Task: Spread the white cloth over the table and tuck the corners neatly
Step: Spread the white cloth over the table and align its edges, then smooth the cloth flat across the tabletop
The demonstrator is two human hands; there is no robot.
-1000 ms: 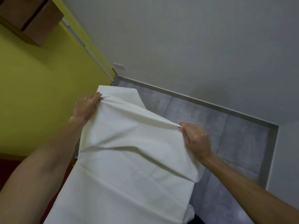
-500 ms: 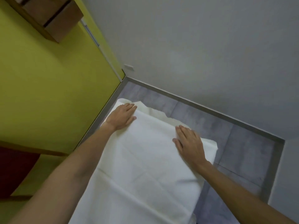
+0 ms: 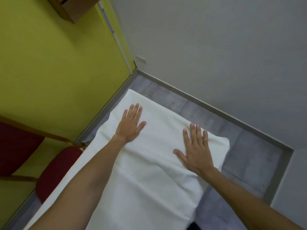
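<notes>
The white cloth (image 3: 154, 163) lies flat over the narrow table and covers its whole top, with its far edge draped over the table's end. The table itself is hidden under it. My left hand (image 3: 131, 124) presses flat on the cloth near the far left corner, fingers straight and spread. On the far right part of the cloth, close to its right edge, my right hand (image 3: 196, 151) lies flat too, with the fingers straight. Faint fold lines run across the cloth closer to me.
A red chair (image 3: 54, 171) with a wooden frame stands at the table's left side against the yellow wall (image 3: 49, 72). Grey tiled floor (image 3: 249, 155) shows beyond and right of the table. The white wall (image 3: 216, 55) stands behind, and a wooden box (image 3: 74, 9) hangs at the upper left.
A second ago both hands gripped the bunched far edge of the cloth. They have let go, and now they lie flat on the cloth, which has settled smooth over the far end.
</notes>
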